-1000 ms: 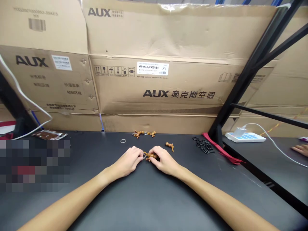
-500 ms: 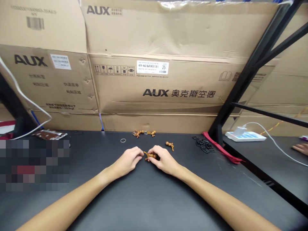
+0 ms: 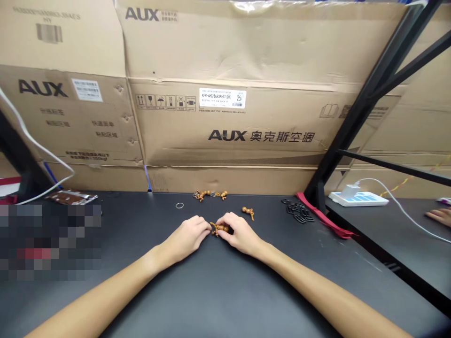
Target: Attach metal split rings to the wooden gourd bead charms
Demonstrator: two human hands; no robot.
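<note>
Both my hands rest on the black table (image 3: 218, 291), fingertips meeting over a small brown wooden bead charm (image 3: 220, 228) with an orange cord. My left hand (image 3: 188, 234) has its fingers curled and pinches the charm's left end, where a ring showed earlier. My right hand (image 3: 239, 231) pinches the beads from the right. Another single bead charm (image 3: 248, 211) lies just behind my right hand. A small cluster of bead charms (image 3: 210, 194) sits near the cardboard. A loose metal ring (image 3: 180, 205) lies behind my left hand.
Large AUX cardboard boxes (image 3: 260, 117) wall off the back of the table. A pile of black rings (image 3: 299, 211) and a red strap (image 3: 329, 224) lie at the right by a black rack post (image 3: 355, 112). A white power strip (image 3: 358, 199) and another person's hand (image 3: 439, 217) are far right.
My hands stay pinched on the charm, shifted very slightly. The metal ring seen at my left fingertips a second ago is now hidden under the fingers.
</note>
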